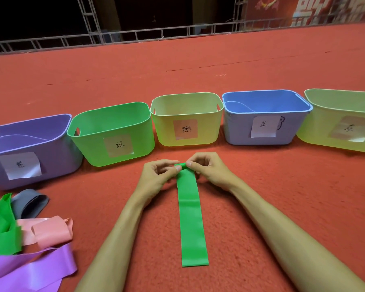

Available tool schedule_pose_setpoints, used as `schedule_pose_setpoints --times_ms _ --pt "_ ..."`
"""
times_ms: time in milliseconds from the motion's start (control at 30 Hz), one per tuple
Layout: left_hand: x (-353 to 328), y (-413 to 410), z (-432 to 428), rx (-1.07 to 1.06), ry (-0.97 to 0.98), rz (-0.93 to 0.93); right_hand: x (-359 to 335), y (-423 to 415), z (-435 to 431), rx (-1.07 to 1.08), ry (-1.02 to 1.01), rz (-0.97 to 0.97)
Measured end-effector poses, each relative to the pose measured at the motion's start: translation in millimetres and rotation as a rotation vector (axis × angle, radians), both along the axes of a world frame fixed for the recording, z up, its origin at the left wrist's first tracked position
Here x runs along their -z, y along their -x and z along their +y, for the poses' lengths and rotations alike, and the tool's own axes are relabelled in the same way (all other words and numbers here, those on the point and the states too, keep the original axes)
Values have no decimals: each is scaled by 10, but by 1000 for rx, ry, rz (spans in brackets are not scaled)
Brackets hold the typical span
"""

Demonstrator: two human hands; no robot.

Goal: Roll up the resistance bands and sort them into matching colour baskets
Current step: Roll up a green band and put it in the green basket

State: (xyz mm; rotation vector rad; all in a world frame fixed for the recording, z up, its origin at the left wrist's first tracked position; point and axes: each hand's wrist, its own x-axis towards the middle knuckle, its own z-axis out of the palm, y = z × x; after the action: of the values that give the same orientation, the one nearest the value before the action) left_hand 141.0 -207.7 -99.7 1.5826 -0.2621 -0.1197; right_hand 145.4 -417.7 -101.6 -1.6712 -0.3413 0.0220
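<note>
Fingertips of left hand (156,178) and right hand (211,170) pinch the small roll at the green resistance band's (191,218) far end.
Loose bands (46,230) lie heaped near left; the unrolled length lies flat on red carpet (261,197) between the forearms; behind stand purple basket (57,152), green basket (89,148), yellow basket (207,131), blue basket (238,131), pale-green basket (316,127).

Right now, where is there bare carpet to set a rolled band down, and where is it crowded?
Bare carpet: right of the green band and right hand, before the blue basket; also between the left hand and the loose bands, before the green basket. Crowded: the lower-left corner, where those pile up.
</note>
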Motion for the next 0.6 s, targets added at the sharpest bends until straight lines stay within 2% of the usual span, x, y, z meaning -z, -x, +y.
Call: schedule_pose_setpoints --times_ms 100,400,600 --pt "15 2 -24 -11 -57 -25 -7 9 -6 -11 -3 -10" --pt "-11 28 5 17 51 5 14 -2 -1 -17 -33 6" --pt "2 0 15 19 22 10 17 6 -11 -13 -25 -39"
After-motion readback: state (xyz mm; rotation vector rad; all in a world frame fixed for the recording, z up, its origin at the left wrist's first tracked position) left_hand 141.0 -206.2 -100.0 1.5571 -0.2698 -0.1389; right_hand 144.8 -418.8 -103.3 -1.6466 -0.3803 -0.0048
